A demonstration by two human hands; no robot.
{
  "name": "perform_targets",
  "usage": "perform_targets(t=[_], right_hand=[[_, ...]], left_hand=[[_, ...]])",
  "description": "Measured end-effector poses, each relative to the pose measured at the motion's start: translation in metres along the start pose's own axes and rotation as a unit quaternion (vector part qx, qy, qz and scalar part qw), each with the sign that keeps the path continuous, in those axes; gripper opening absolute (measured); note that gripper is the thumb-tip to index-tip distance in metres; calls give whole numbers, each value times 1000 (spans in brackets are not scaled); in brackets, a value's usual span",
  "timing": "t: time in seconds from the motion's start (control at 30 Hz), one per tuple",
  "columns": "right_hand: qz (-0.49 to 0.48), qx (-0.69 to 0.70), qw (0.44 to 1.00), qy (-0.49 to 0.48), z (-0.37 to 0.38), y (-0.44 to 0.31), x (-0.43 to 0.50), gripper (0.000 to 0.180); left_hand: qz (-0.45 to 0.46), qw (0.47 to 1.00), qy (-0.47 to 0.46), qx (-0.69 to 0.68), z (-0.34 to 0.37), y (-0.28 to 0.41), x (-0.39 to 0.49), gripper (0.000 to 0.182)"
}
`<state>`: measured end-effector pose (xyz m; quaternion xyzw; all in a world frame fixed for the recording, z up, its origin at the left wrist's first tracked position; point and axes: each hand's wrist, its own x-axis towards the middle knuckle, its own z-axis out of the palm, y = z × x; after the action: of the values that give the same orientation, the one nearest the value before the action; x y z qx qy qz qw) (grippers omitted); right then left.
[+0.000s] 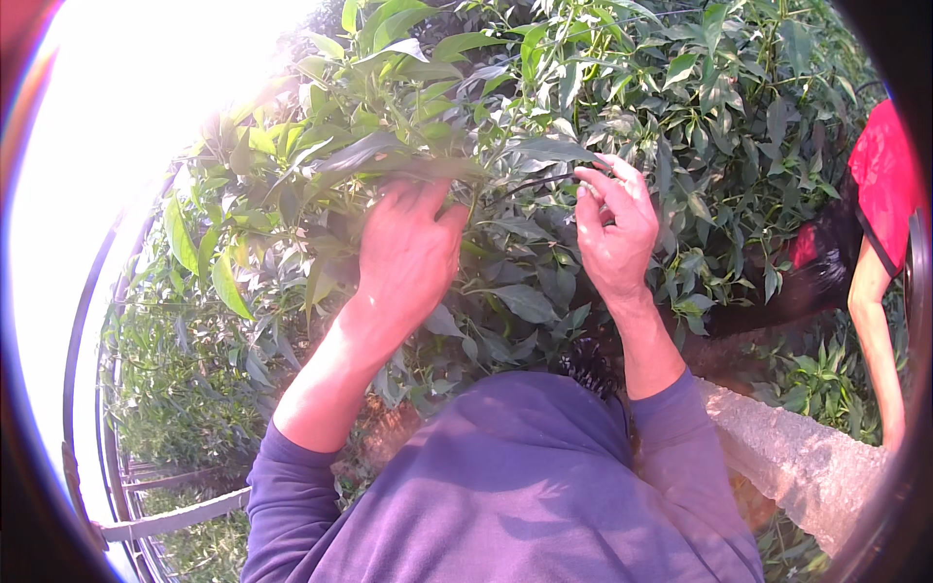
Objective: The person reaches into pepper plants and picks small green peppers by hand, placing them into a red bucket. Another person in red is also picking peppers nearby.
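Note:
Both bare hands reach into a tall, leafy pepper plant (525, 302) in front of me. My left hand (410, 244) is among the stems and leaves left of the middle, its fingertips hidden behind foliage, so its grip cannot be told. At the right, my right hand (617, 222) has its thumb and fingers bent close together beside a thin dark cord or stem (536, 184), which ends at its fingertips. A broad leaf (554, 149) lies just above those fingers. Slim green peppers (503, 313) hang among the leaves below and between the hands.
A person in a red top (885, 175) is at the right edge, one arm hanging down. A rough concrete-like beam (794, 444) runs to the lower right. Curved metal bars (178, 514) stand at the lower left. Dense pepper foliage (729, 131) surrounds the hands; bright glare covers the upper left.

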<state>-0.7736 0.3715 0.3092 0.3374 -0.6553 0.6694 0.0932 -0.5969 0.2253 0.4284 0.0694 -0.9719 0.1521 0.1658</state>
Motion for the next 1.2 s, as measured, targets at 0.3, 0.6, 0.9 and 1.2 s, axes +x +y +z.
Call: perform_targets(t=[0.3, 0.6, 0.9, 1.2], right_hand=[[-205, -82, 971, -93, 49, -32, -10, 19], [-203, -129, 968, -64, 51, -15, 1, 10], [233, 304, 917, -107, 87, -9, -11, 19], [299, 409, 824, -253, 80, -1, -1, 26]], left_hand=[[-1, 1000, 3, 0, 1, 2, 2, 14], [10, 1000, 16, 14, 3, -3, -3, 13], [2, 1000, 17, 25, 1, -4, -3, 10], [6, 999, 45, 23, 2, -9, -5, 10]])
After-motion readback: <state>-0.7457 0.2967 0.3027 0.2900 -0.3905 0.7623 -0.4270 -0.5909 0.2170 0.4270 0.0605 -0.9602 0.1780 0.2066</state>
